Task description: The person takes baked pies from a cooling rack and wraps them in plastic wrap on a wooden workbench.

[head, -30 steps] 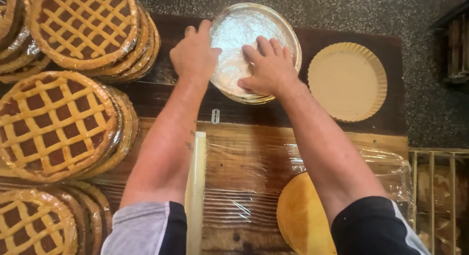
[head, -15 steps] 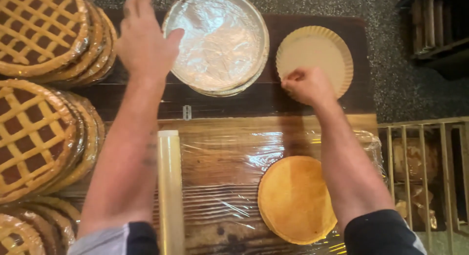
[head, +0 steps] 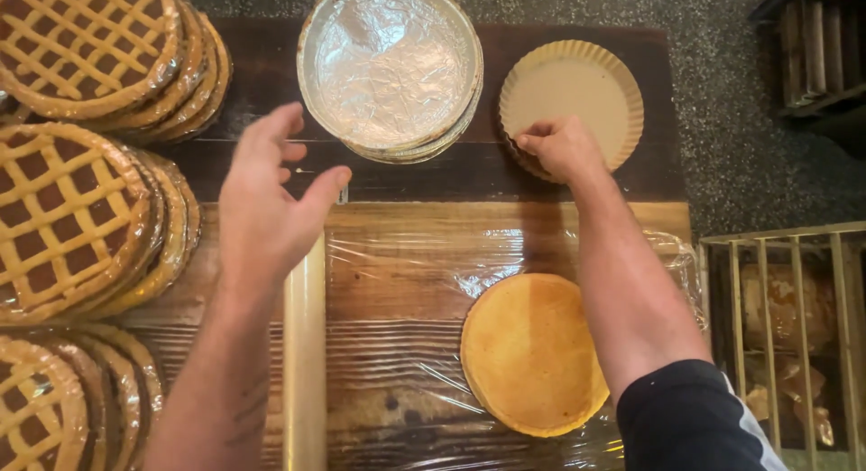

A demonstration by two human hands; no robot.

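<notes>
Right hand (head: 561, 148) pinches lower-left rim of fluted paper tray (head: 577, 96), upper right; left hand (head: 271, 196) open, empty, left of center.

Right hand (head: 561, 146) pinches the near-left rim of the fluted paper tart tray (head: 577, 96), fingers curled. Just left of that grip: stack of foil pie pans (head: 390, 65). Toward the person from it: upside-down tart (head: 532, 352) on stretched cling film (head: 406, 272), on the wooden worktop (head: 433, 218). Left hand (head: 271, 200) open, fingers spread, holding nothing, above the cling film roll (head: 305, 363). Farther left of it: stacks of lattice tarts (head: 68, 218).
</notes>
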